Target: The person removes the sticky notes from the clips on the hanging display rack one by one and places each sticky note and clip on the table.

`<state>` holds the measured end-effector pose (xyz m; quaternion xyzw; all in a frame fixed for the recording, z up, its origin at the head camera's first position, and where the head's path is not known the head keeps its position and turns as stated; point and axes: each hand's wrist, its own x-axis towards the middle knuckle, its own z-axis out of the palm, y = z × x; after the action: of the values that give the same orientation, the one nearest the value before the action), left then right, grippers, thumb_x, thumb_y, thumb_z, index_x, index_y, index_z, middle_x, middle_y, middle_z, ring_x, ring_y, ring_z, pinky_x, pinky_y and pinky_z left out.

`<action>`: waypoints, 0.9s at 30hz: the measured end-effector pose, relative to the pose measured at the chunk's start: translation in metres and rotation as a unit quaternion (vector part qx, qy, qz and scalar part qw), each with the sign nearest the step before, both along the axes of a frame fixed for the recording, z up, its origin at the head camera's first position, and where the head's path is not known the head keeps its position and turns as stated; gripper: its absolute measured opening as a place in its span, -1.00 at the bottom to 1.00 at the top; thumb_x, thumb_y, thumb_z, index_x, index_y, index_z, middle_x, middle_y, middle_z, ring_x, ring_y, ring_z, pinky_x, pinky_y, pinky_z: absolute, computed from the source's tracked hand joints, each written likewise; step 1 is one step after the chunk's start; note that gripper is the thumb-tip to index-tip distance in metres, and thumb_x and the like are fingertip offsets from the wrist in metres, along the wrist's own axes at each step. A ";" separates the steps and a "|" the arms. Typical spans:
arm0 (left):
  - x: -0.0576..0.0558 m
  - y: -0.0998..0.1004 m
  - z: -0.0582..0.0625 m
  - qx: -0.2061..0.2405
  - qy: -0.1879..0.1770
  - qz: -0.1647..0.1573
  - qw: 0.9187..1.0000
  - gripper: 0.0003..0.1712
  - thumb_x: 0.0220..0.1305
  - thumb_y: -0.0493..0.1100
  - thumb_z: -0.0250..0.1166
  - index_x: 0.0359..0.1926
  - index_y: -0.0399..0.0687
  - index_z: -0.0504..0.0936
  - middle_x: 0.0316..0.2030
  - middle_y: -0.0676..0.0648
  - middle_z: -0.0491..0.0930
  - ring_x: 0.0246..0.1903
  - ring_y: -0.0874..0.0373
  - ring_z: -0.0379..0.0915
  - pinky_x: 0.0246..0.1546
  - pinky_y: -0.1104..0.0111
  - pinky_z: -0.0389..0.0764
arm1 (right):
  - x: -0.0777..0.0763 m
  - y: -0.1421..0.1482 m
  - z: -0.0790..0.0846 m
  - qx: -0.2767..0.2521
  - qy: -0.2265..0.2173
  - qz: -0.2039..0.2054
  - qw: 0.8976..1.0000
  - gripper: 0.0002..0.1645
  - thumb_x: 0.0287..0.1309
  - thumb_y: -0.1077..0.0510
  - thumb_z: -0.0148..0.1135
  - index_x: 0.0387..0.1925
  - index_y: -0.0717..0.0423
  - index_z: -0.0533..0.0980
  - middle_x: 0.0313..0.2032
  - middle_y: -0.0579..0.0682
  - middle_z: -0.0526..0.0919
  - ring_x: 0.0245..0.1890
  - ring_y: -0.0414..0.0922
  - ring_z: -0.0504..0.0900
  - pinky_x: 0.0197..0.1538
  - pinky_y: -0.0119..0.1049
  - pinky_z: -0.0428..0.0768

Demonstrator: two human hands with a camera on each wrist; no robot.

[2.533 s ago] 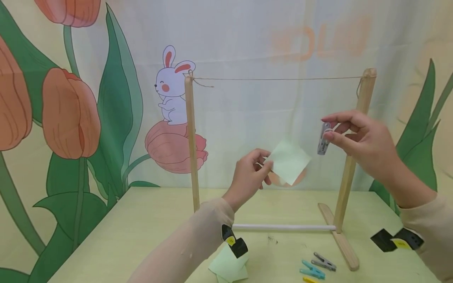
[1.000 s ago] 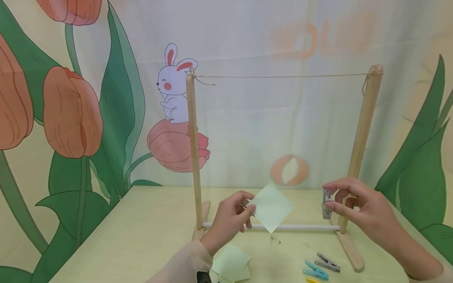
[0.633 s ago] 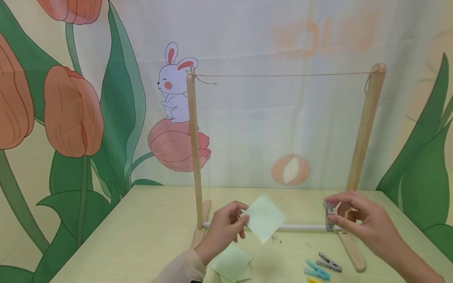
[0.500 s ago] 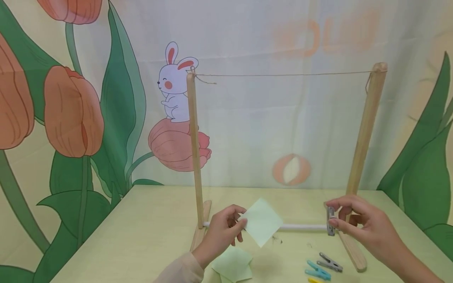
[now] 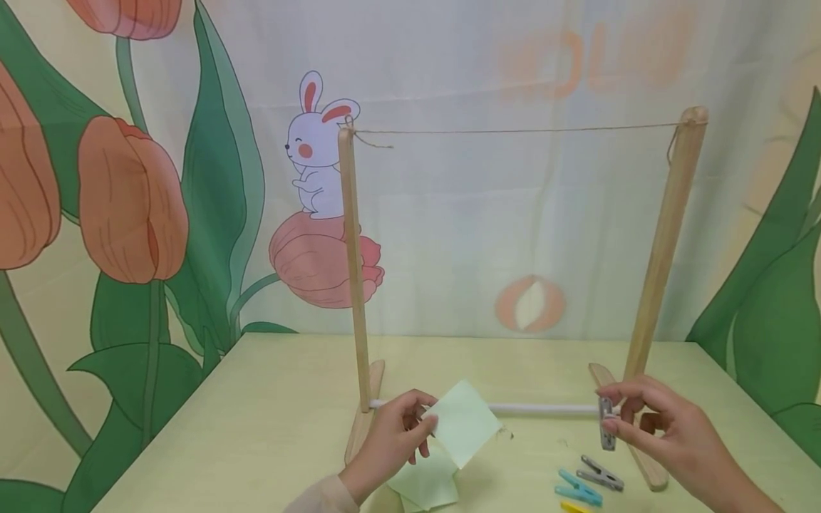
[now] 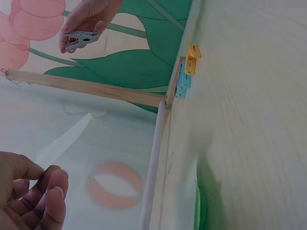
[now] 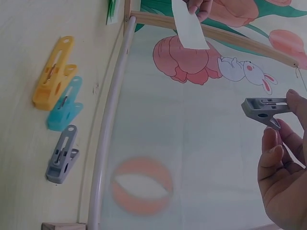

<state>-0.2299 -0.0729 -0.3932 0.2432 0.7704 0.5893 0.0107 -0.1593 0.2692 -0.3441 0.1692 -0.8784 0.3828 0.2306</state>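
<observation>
My left hand (image 5: 393, 436) pinches a pale green square of paper (image 5: 465, 425) by one corner, so it stands as a diamond. Below it on the table lies a small pile of similar green paper squares (image 5: 428, 484), partly covered by the hand. At the right, my right hand (image 5: 667, 427) pinches a grey clothespin (image 5: 606, 425) by its handles between thumb and fingertips. In the right wrist view this clothespin (image 7: 265, 108) lies sideways in the fingers. On the table just left of that hand are a second grey clothespin (image 5: 600, 474), a blue one (image 5: 579, 488) and a yellow one (image 5: 574, 507).
A wooden frame stands behind the hands, with a left post (image 5: 353, 271), a right post (image 5: 663, 249) and a white crossbar (image 5: 545, 409) low down. A thin string (image 5: 513, 131) runs between the post tops. Behind the table (image 5: 256, 399) hangs a printed curtain (image 5: 449, 235).
Both hands have come down from in front of the frame towards the table, still holding the paper and the grey clothespin. The left hand has also moved left.
</observation>
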 end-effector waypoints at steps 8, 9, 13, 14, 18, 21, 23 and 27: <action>0.001 -0.012 -0.014 -0.008 -0.003 0.004 1.000 -0.74 0.31 -0.29 0.20 0.00 -0.30 0.53 -0.46 -0.21 0.54 -0.72 0.36 0.41 -0.80 0.56 0.40 | 0.002 0.006 -0.018 -0.001 -0.023 -0.016 1.000 -0.67 0.08 0.27 0.35 -0.08 0.00 0.57 -0.35 -0.31 0.49 -0.48 -0.31 0.43 -0.58 -0.45 0.43; 0.001 -0.013 -0.016 -0.010 -0.003 0.006 1.000 -0.74 0.31 -0.30 0.20 -0.01 -0.30 0.53 -0.46 -0.20 0.55 -0.73 0.36 0.40 -0.80 0.56 0.40 | 0.002 0.006 -0.020 -0.001 -0.030 -0.020 0.999 -0.67 0.07 0.27 0.36 -0.09 0.00 0.57 -0.34 -0.30 0.49 -0.48 -0.30 0.43 -0.58 -0.45 0.42; 0.001 -0.018 -0.021 -0.016 -0.001 0.015 1.000 -0.76 0.30 -0.30 0.21 -0.03 -0.30 0.54 -0.47 -0.21 0.56 -0.74 0.37 0.39 -0.81 0.56 0.40 | 0.003 0.006 -0.028 0.007 -0.071 -0.041 0.997 -0.70 0.10 0.19 0.35 -0.08 0.02 0.57 -0.36 -0.30 0.49 -0.48 -0.30 0.41 -0.58 -0.44 0.39; 0.002 -0.019 -0.022 -0.017 -0.004 0.016 1.000 -0.76 0.30 -0.29 0.22 -0.03 -0.29 0.54 -0.47 -0.21 0.57 -0.74 0.36 0.39 -0.81 0.56 0.40 | 0.003 0.007 -0.030 0.008 -0.079 -0.044 0.996 -0.70 0.10 0.18 0.35 -0.09 0.02 0.57 -0.37 -0.31 0.50 -0.48 -0.31 0.41 -0.58 -0.45 0.39; 0.003 -0.024 -0.026 -0.025 -0.015 0.020 0.999 -0.76 0.30 -0.27 0.22 -0.04 -0.27 0.55 -0.48 -0.16 0.56 -0.74 0.36 0.39 -0.80 0.57 0.39 | 0.003 0.009 -0.040 0.012 -0.084 -0.036 0.996 -0.72 0.09 0.22 0.35 -0.11 0.06 0.58 -0.35 -0.36 0.53 -0.47 -0.33 0.41 -0.57 -0.46 0.40; 0.004 -0.027 -0.028 -0.034 -0.019 0.023 0.999 -0.77 0.30 -0.28 0.22 -0.05 -0.28 0.54 -0.49 -0.12 0.54 -0.74 0.36 0.39 -0.80 0.57 0.39 | 0.003 0.010 -0.046 0.020 -0.098 -0.038 0.994 -0.73 0.08 0.20 0.36 -0.14 0.05 0.59 -0.36 -0.38 0.53 -0.47 -0.36 0.41 -0.55 -0.47 0.41; 0.004 -0.029 -0.030 -0.038 -0.021 0.025 0.999 -0.77 0.29 -0.28 0.22 -0.06 -0.28 0.54 -0.50 -0.09 0.52 -0.74 0.36 0.39 -0.80 0.57 0.39 | 0.003 0.012 -0.048 0.032 -0.119 -0.043 0.991 -0.74 0.09 0.16 0.37 -0.14 0.04 0.59 -0.37 -0.34 0.54 -0.47 -0.37 0.40 -0.54 -0.48 0.41; 0.004 -0.032 -0.033 -0.045 -0.027 0.020 0.998 -0.77 0.29 -0.28 0.22 -0.06 -0.30 0.54 -0.51 -0.06 0.51 -0.73 0.36 0.39 -0.79 0.58 0.39 | 0.003 0.018 -0.051 0.079 -0.155 -0.038 0.984 -0.70 0.11 0.06 0.35 -0.11 0.04 0.58 -0.37 -0.27 0.53 -0.47 -0.43 0.37 -0.52 -0.49 0.41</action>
<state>-0.2261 -0.1053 -0.4258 0.2107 0.8005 0.5603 0.0309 -0.1560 0.2870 -0.3950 0.0923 -0.9369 0.3245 0.0914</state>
